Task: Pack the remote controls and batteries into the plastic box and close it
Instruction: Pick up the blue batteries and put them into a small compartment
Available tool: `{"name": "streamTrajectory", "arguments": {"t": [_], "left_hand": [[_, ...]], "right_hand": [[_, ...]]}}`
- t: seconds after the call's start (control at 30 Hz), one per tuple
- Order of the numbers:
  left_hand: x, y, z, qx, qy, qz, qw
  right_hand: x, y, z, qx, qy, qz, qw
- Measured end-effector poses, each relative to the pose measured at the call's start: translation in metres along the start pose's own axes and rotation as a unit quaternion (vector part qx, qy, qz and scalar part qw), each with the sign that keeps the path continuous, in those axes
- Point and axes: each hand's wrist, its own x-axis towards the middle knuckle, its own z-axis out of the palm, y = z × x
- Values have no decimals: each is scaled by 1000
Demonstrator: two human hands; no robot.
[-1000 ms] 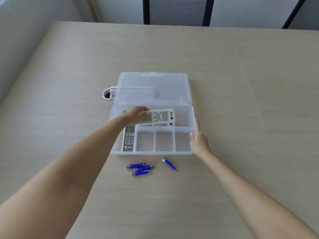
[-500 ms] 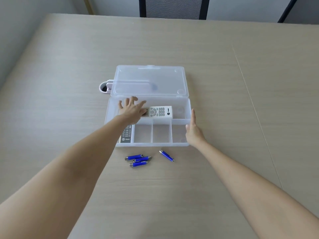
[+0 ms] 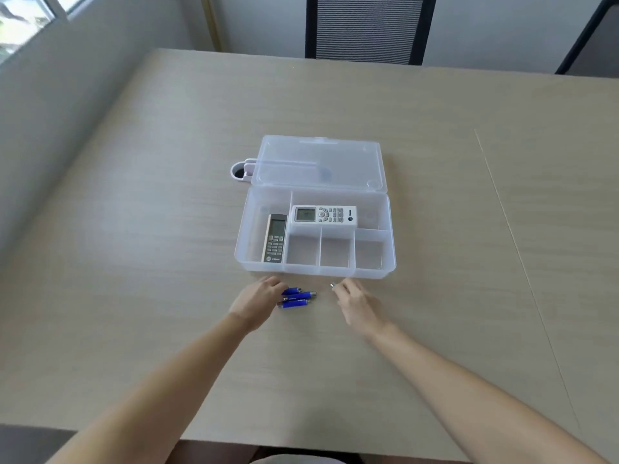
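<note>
The clear plastic box (image 3: 315,272) stands open on the table, its lid (image 3: 318,162) laid flat behind it. A white remote (image 3: 323,216) lies in the long rear compartment. A grey remote (image 3: 275,239) lies in the left compartment. Three blue batteries (image 3: 298,298) lie together on the table in front of the box. My left hand (image 3: 258,304) rests at their left ends, fingers touching them. My right hand (image 3: 356,303) is curled over a fourth battery (image 3: 332,285); only its metal tip shows.
A white holder (image 3: 238,170) sits behind the lid's left corner. A striped office chair (image 3: 365,28) stands at the table's far edge. The three small front compartments of the box hold nothing. A seam (image 3: 512,236) runs down the table on the right.
My left hand let go of the white remote in the box and came back to the three batteries. My right hand left the box's right side and closed over the single battery.
</note>
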Motion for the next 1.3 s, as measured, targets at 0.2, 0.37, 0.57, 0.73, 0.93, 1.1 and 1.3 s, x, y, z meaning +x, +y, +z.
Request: {"name": "streamTrajectory", "arguments": {"t": [0.2,0.37,0.57,0.73,0.93,1.1,1.3], "left_hand": [[0,12,4,5,12,-47,999],[-13,17,-13,-106,104,-42,988],[-21,19,-15,-169,-1,-97,981],[-16,35,6,-141,-44,-138,979],[-14,35,18,-29,-35,-128,991],[-37,22,19,-42,-11,-127,991],[-71,-17,6,-238,-4,-197,951]], "right_hand": [[7,-7,-2,-45,-50,93,993],[-2,4,-7,66,-83,135,985],[-14,2,-22,248,-7,197,948],[5,-16,-31,301,-19,231,925],[20,-29,-28,292,-57,231,926],[28,-41,-16,216,-101,181,954],[49,-68,6,98,-107,220,965]]}}
